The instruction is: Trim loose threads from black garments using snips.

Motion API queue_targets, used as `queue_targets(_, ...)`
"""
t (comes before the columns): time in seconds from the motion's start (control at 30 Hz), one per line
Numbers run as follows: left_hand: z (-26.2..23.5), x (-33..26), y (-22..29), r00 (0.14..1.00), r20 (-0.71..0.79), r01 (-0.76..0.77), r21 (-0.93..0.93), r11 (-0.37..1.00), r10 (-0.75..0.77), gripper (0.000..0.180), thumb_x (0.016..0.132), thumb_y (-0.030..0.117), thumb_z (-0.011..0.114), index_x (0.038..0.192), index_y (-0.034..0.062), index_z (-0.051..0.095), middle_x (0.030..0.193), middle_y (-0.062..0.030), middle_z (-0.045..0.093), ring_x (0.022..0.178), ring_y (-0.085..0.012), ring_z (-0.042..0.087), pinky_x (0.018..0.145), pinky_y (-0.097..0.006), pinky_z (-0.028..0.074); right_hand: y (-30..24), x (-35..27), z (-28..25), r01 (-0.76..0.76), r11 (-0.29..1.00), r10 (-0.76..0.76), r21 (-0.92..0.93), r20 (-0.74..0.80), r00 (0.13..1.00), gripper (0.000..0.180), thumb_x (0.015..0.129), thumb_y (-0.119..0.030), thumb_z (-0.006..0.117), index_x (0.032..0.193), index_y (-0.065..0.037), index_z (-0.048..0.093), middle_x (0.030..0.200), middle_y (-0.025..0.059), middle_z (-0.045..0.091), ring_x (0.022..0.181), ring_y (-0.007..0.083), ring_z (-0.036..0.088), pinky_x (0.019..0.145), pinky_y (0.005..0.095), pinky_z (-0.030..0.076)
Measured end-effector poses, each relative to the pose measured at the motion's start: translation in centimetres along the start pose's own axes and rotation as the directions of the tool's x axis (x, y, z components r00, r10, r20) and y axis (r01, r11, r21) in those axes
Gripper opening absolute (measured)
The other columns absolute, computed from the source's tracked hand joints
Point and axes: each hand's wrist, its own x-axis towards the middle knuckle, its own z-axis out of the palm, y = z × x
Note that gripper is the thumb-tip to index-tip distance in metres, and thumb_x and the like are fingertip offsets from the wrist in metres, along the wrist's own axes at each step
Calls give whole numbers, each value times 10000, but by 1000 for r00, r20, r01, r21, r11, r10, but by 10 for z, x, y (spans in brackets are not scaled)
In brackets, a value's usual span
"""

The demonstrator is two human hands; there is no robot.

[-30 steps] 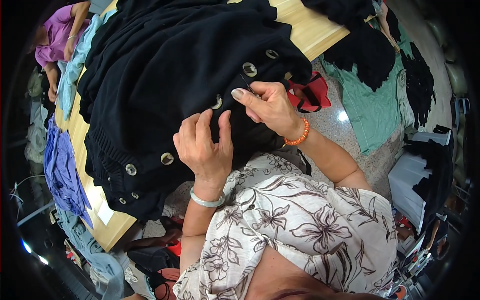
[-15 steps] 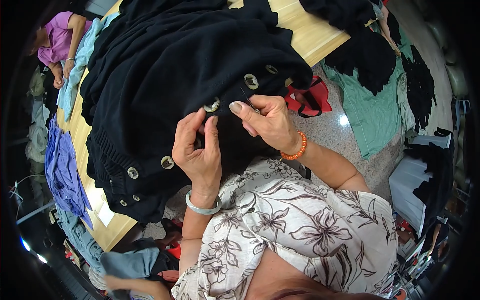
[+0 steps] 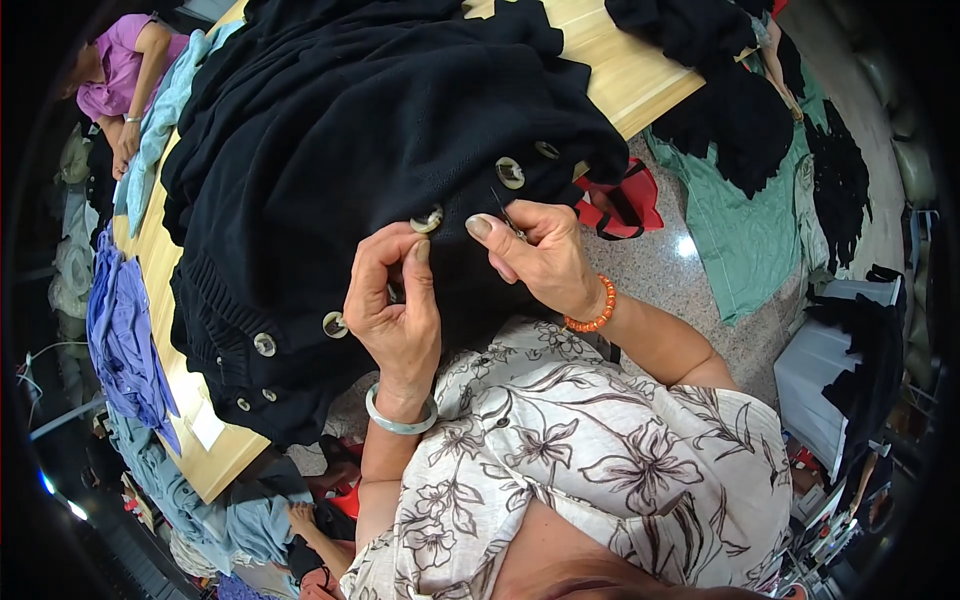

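A black knitted cardigan with ribbed edging covers the table's near side and hangs toward my lap. My left hand is closed, its thumb and forefinger pinching the lower edge of a marbled pale-and-brown button on the knit. To its right, my right hand grips a thin dark pointed tool, seemingly small thread snips; its point rises past my thumb, apart from the button, and the fingers hide the rest. Further right sits another marbled button. Left of my left hand is one more button.
The wooden table shows beyond the cardigan. Purple garments lie along its left edge. A co-worker in pink handles light-blue cloth. Right of me are a red bag, green cloth and a grey bin.
The pinched button looks more tilted, and both hands have shifted slightly downward. At the lower left, another person's hand has moved onto grey-blue cloth, which has shifted.
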Motion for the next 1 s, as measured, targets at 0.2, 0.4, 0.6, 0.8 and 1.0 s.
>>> queue_targets(0.2,-7,-4,2,997,29,76,-184,980,-72,60,986,9,631,1017,-28,667,1092,-99,665,878,-94,585,801,-217,473,-18,-4,-19,-1,979,21,-204,96,995,288,947,-264,742,943,14,668,648,4,594,570,31,491,500,221,387)
queue_targets(0.4,-6,1,1,993,30,116,-291,950,-112,82,995,44,630,1042,-21,649,1095,-112,669,873,-99,587,799,-226,478,-32,-5,-30,201,890,-195,-409,55,979,335,846,-200,831,1060,1,670,775,59,689,616,73,584,565,238,476)
queue_targets(0.6,-6,0,9,996,34,90,-253,963,-84,36,1004,-8,571,1026,-20,598,1124,-113,640,904,-100,593,830,-229,489,-52,-8,-7,397,695,-314,-600,244,918,340,811,-158,824,1094,-43,676,770,58,592,583,164,571,521,284,452)
queue_targets(0.8,2,-10,5,998,15,65,-300,952,-64,36,988,-46,568,986,-16,588,1161,-142,652,994,-145,626,901,-275,509,-55,-20,0,183,734,68,-654,339,938,298,895,-273,732,1022,-27,621,749,122,676,696,323,698,632,409,534)
queue_targets(1.0,-2,-5,5,994,56,105,-379,919,-90,47,1000,-28,557,1025,-32,597,1197,-163,651,1020,-151,637,937,-292,511,-42,-3,-4,-84,916,237,-391,362,902,166,963,-136,693,939,-13,585,721,-53,518,673,7,440,567,229,375)
